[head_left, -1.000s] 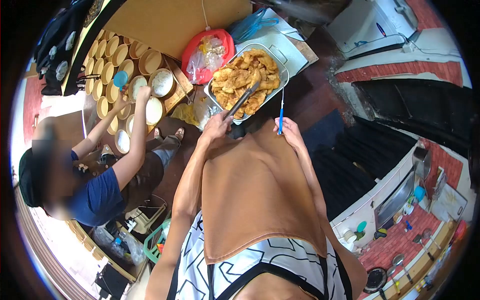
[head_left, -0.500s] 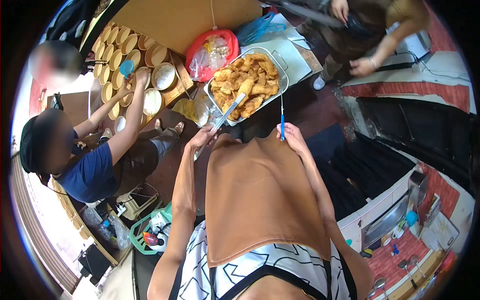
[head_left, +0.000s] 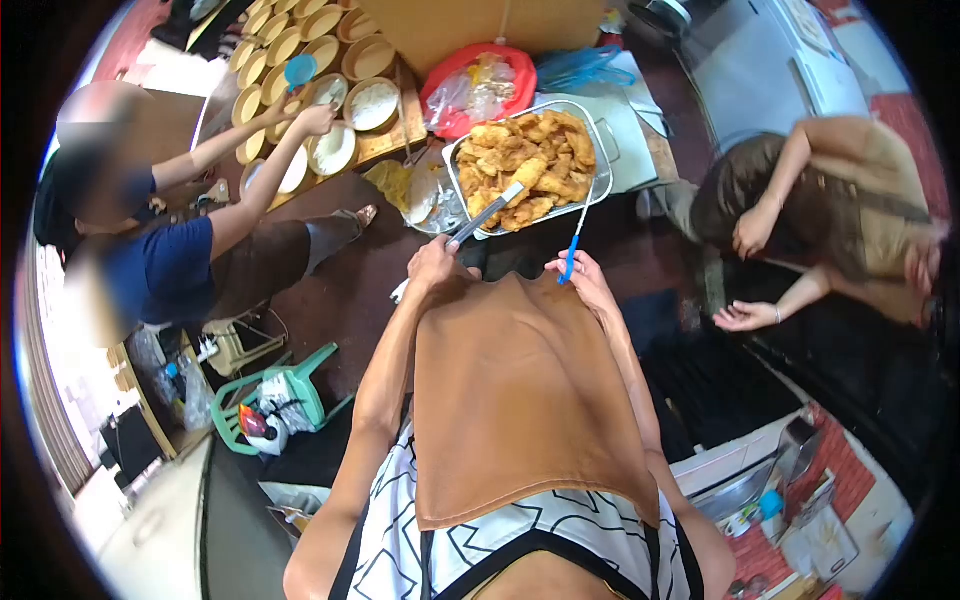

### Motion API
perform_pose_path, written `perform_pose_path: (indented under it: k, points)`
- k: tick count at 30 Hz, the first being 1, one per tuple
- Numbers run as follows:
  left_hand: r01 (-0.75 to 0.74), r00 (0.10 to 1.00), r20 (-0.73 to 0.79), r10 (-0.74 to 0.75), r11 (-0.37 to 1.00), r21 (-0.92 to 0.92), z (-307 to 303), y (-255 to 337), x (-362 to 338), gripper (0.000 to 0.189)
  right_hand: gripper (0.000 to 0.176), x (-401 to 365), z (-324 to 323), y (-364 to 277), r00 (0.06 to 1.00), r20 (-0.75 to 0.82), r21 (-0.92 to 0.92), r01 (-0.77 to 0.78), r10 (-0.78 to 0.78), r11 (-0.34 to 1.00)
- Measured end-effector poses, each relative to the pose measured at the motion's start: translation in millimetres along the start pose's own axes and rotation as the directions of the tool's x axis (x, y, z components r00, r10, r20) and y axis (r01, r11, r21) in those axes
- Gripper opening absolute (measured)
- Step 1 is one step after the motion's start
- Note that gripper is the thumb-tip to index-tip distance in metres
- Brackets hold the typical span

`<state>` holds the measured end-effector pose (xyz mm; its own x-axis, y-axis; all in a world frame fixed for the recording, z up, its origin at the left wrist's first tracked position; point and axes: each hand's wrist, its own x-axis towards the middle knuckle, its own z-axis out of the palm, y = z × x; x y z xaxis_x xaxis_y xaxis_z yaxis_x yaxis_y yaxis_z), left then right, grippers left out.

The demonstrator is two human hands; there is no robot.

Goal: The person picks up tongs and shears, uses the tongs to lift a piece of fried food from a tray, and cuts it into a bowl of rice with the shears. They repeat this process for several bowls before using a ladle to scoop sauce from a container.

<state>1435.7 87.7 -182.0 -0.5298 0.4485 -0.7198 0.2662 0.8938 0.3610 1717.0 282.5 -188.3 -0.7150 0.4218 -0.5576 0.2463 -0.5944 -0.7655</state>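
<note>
Angling the tongs [head_left: 480, 219] low, support them firmly in your left hand [head_left: 430, 264], tips at the fried food [head_left: 527, 173] in the tray [head_left: 606, 168]. Your right hand [head_left: 590, 285] pinches a blue-handled tool [head_left: 570, 262]; steady its thin end beside the rim.

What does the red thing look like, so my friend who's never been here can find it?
Find the metal tray heaped with golden fried pieces. Behind its left end sits the round red thing, with clear plastic bags inside. The crumpled plastic beside it is blue; this one is bright red.
</note>
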Motion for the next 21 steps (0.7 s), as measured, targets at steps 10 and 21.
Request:
perform_pose_path:
  k: [10, 21]
  points:
    - [-0.182, 0.969, -0.163, 0.186, 0.982, 0.039, -22.5, 18.1, -47.9, 0.031, 0.030, 17.0, 1.3, 5.9, 0.997, -0.014, 0.052, -0.080, 0.081, 0.995]
    - [-0.357, 0.928, -0.151, 0.342, 0.929, -0.093, -48.0, -22.9, -29.9, 0.035, 0.024, 13.6, 39.0, 4.4, 0.988, -0.151, 0.170, 0.040, -0.014, 0.985]
